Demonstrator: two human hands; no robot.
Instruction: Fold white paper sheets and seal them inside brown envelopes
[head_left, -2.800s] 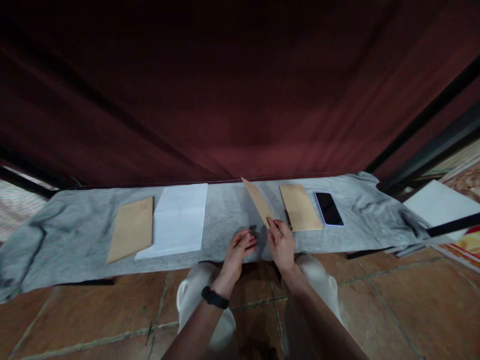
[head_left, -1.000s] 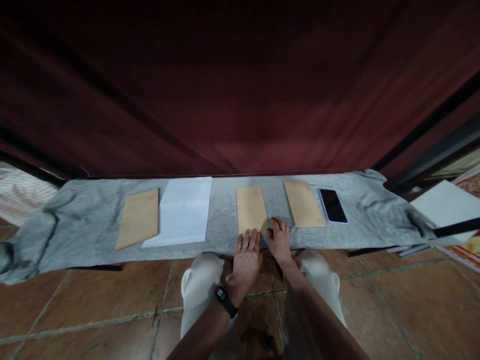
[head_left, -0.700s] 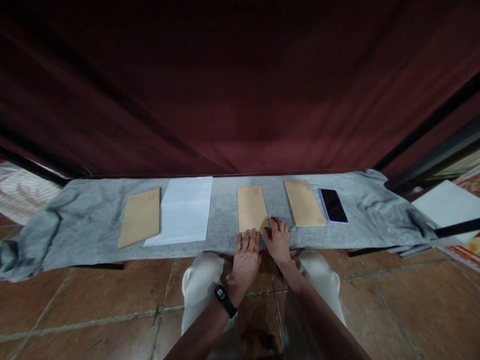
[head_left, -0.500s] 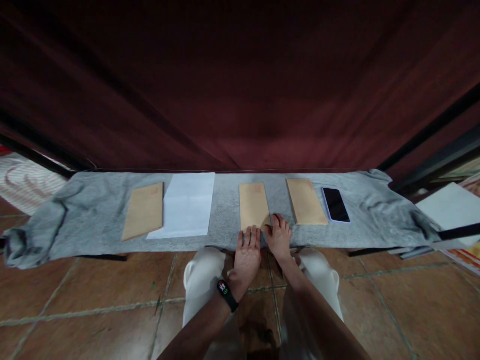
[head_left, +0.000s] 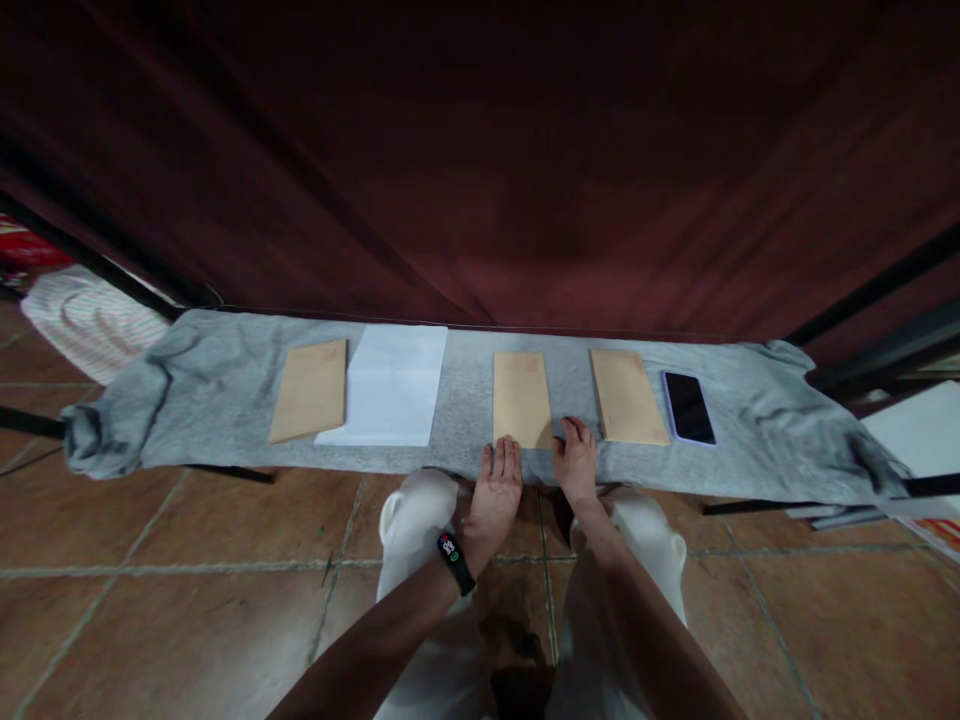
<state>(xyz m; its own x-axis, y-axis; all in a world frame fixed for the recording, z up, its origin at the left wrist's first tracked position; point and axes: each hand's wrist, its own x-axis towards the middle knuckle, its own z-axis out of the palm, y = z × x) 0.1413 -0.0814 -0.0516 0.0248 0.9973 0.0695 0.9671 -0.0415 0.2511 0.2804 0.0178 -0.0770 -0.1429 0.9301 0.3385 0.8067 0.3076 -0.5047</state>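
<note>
- Since the lift, our middle envelope (head_left: 522, 399) has come down flat on the grey cloth (head_left: 225, 380).
- Left hand (head_left: 497, 493) — fingers flat, holding nothing — touches its 6 o'clock edge.
- Right hand (head_left: 578, 465), fingers curled and empty, sits at 4 o'clock.

A grey felt cloth (head_left: 225, 385) covers the long low table, bunched at both ends. On it lie a tan paper envelope (head_left: 310, 390) at the left, touching a white folded sheet of paper (head_left: 388, 385), then farther right another tan envelope (head_left: 627, 396) just beside a black smartphone (head_left: 688, 407). A dark red curtain (head_left: 480, 160) hangs behind. Brown floor tiles (head_left: 165, 570) lie below.
</note>
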